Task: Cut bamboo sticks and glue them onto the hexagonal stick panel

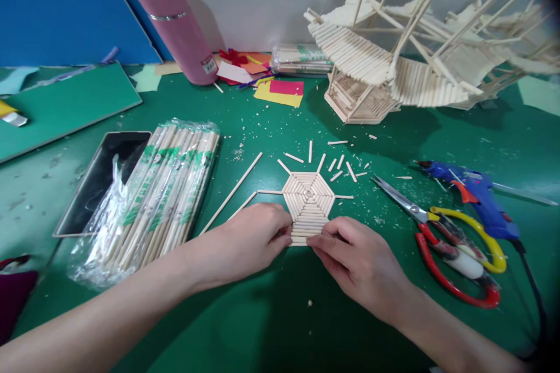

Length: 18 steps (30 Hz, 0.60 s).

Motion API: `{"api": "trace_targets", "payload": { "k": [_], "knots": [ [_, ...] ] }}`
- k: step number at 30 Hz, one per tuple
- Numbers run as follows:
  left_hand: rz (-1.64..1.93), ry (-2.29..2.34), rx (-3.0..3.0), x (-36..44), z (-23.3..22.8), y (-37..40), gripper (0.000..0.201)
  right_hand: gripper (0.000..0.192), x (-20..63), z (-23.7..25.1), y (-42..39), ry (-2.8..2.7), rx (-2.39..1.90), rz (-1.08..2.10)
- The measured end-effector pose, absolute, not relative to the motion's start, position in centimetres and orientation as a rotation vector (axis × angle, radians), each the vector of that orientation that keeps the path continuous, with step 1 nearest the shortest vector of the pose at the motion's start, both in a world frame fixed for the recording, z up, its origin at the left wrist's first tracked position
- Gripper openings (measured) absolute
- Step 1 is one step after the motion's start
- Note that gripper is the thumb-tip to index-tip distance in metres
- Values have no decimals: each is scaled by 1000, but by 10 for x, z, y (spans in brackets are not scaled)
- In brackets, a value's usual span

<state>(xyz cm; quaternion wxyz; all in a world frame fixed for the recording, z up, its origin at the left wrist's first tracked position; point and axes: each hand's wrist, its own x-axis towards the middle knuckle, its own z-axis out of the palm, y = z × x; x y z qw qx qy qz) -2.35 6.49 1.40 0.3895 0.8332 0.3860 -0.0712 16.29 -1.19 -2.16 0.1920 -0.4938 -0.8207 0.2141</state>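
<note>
Hexagon of pale wooden sticks (308,201), flat and laid in six wedge-shaped sections that meet at a small centre, lies on the green surface (271,315) just in front of you. Your left hand (249,242) pinches its near-left edge with curled fingers, and your right hand (356,259) pinches its near-right edge, thumb and forefinger closed on the lowest sticks. Short cut stick pieces (336,166) fan out beyond it, and long sticks (231,192) lie to its left. A plastic-wrapped bundle of chopsticks (161,192) rests further left, partly over a dark tray (94,183). To the right lie red-and-yellow-handled scissors (446,233) and a blue glue gun (475,198). At the back stand a pink flask (175,23), coloured paper scraps (280,92) and a large stick-built model (415,64) against a pale wall.
</note>
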Motion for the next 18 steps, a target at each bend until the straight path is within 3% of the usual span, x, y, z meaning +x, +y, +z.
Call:
{"api": "trace_targets", "payload": {
  "k": [7, 18],
  "knots": [
    [-83, 1028, 2246, -32, 12, 58, 20, 23, 162, -23, -12, -2299, -1389, 586],
    [384, 928, 2450, -46, -15, 31, 18, 22, 161, -22, -13, -2283, -1396, 616]
  ]
}}
